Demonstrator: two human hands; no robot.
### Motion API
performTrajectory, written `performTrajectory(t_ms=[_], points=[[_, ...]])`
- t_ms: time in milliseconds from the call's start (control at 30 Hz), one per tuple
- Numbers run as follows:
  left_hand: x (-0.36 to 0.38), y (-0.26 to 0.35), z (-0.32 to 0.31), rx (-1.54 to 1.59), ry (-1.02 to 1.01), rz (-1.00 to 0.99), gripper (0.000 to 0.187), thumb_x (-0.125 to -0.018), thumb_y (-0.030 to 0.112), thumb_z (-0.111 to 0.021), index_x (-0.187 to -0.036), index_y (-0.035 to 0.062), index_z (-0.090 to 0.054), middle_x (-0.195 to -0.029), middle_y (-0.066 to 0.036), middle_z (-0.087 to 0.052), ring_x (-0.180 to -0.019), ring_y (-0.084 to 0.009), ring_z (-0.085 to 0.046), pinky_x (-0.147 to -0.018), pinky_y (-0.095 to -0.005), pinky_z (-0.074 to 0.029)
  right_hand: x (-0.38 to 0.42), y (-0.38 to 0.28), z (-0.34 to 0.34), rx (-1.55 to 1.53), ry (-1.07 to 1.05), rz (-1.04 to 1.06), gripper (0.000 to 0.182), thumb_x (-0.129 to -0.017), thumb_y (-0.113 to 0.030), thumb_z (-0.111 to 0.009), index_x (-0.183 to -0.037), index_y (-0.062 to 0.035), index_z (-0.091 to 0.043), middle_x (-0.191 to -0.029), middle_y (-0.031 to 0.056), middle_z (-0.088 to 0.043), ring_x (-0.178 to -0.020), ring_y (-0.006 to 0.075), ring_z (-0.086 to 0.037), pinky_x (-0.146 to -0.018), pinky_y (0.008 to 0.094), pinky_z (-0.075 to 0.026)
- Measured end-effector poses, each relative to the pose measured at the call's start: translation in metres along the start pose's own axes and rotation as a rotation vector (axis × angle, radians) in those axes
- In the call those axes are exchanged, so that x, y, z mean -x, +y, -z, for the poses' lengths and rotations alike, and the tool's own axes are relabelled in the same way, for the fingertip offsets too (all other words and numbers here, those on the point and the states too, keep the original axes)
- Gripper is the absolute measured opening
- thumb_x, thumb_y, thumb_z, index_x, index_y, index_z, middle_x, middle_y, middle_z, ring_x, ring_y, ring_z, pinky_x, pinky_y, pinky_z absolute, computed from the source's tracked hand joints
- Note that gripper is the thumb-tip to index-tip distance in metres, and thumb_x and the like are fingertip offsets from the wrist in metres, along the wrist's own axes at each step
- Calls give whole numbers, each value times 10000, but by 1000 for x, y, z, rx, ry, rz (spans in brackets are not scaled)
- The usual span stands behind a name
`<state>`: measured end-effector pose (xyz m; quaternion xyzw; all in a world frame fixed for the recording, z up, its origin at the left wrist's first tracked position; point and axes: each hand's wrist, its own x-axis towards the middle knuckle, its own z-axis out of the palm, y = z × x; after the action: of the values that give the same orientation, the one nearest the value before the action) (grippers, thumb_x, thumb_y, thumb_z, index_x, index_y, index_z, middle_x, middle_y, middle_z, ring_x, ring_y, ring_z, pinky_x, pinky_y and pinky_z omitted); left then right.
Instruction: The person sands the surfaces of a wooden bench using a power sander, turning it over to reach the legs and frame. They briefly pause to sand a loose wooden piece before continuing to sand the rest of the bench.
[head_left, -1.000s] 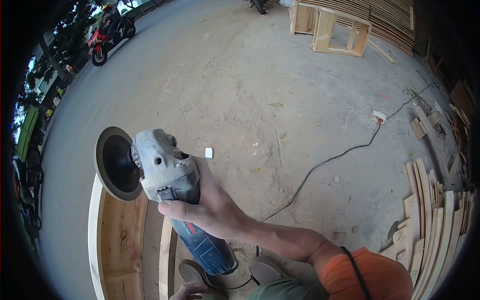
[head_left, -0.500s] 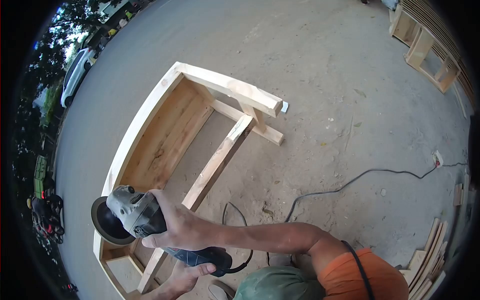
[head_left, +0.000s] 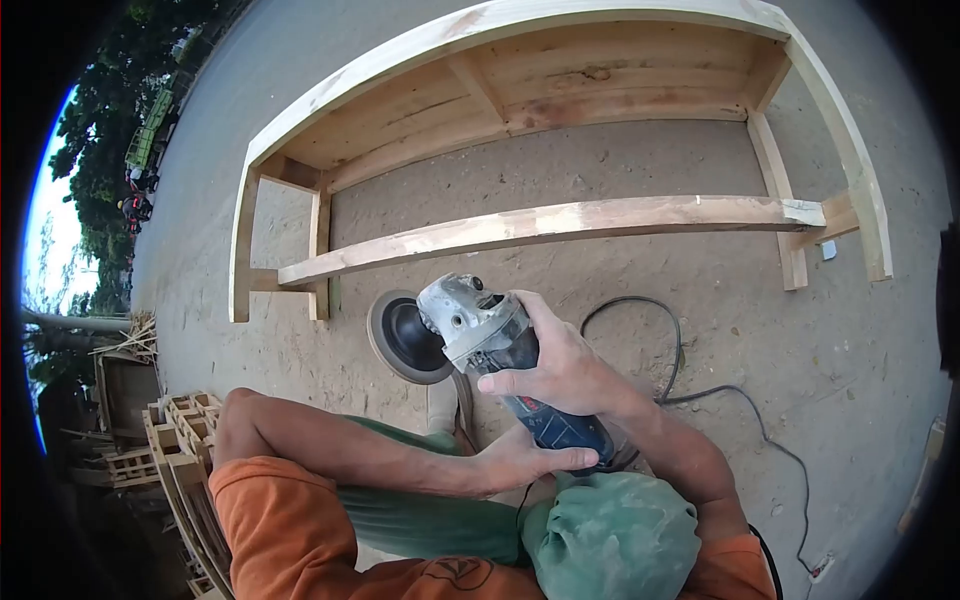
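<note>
My right hand (head_left: 560, 365) is wrapped round the front of an angle grinder (head_left: 490, 345), just behind its grey metal head. At the back of the dark blue body, my left hand (head_left: 525, 462) grips the rear end with the thumb on top. The grinder carries a round disc (head_left: 408, 337) with a black centre and a pale rim, facing left. Beyond it, a bare wooden furniture frame (head_left: 510, 225) lies on its side, its long rail running across above the grinder. Ground shows between the disc and that rail in this view.
A black power cord (head_left: 740, 390) loops over the dusty ground to the right, ending by a small white socket (head_left: 822, 568). Wooden frames (head_left: 185, 440) are stacked at the left beside my arm. My green trousers (head_left: 610, 530) show below the grinder.
My view has turned left, so the frame now runs across the top. The grinder has come away from overlapping the frame's end and is closer to my body, still in both hands.
</note>
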<state>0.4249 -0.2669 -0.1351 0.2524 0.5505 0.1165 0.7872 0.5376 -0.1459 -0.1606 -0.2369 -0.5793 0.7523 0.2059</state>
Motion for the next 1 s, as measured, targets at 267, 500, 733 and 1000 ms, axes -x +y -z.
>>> performTrajectory(t_ms=[267,500,733,1000], points=[[-1,5,19,107,404,-328,818,-836,353,-886,-1391,-12,-410,-1218,-94,-600,-1104,-167,-605,-963,-341,-517,-45,9,-6,-120,277,80,862,-801,-410,-832,-1407,51,-428,-1244,205,-621,-1145,267,-632,-987,387,-507],[-15,38,16,-35,633,-515,811,-760,307,-891,-1318,-16,-399,-1107,-118,-605,-1016,-197,-625,-903,-359,-527,-54,-15,15,-342,405,133,618,-875,-221,-776,-1348,27,-464,-1062,118,-626,-900,128,-648,-759,266,-553],[-2,86,18,-245,573,-491,814,-736,345,-828,-1285,-62,-385,-1039,-297,-646,-994,-438,-675,-859,-474,-538,-51,-45,36,-332,593,212,511,-951,-249,-686,-1322,35,-481,-999,151,-652,-778,173,-677,-652,283,-571],[22,68,72,-170,610,-537,676,-747,247,-802,-1167,-53,-365,-916,-322,-662,-894,-508,-684,-785,-514,-562,-114,-37,0,-193,600,175,434,-988,-320,-643,-1251,20,-584,-1013,85,-647,-786,124,-635,-690,240,-508]])
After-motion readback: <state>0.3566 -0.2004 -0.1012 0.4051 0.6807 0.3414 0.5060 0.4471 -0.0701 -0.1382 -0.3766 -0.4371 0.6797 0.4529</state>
